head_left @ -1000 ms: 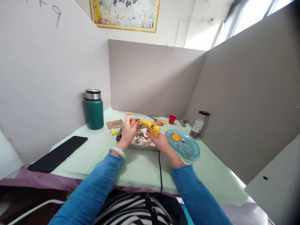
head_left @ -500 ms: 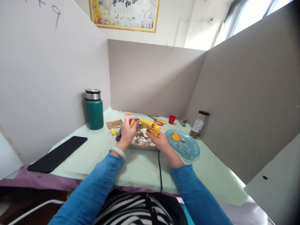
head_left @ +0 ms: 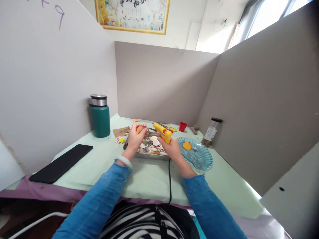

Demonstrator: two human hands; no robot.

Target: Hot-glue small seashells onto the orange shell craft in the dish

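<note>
My left hand (head_left: 136,137) pinches a small orange shell (head_left: 140,129) above the left part of a metal tray (head_left: 149,156). Something thin and reddish shows at its fingertips, too small to name. Wrapped round the handle of a yellow hot glue gun (head_left: 163,132) is my right hand (head_left: 171,147); the nozzle points left, a little apart from the shell. Several seashells (head_left: 155,141), white, brown and orange, fill the tray below both hands. A black cord (head_left: 170,179) runs from under the right hand to the table's front edge.
On the right stand a blue scalloped plate (head_left: 201,157) with an orange shell (head_left: 187,145), and a black-lidded jar (head_left: 211,131). Behind are scissors (head_left: 171,128) and a red cup (head_left: 182,126). Left are a green bottle (head_left: 100,119), cardboard (head_left: 121,131) and a black phone-like slab (head_left: 63,162).
My right hand has drawn the glue gun slightly to the right, away from the shell. My left hand stays nearly in place, still pinching the shell.
</note>
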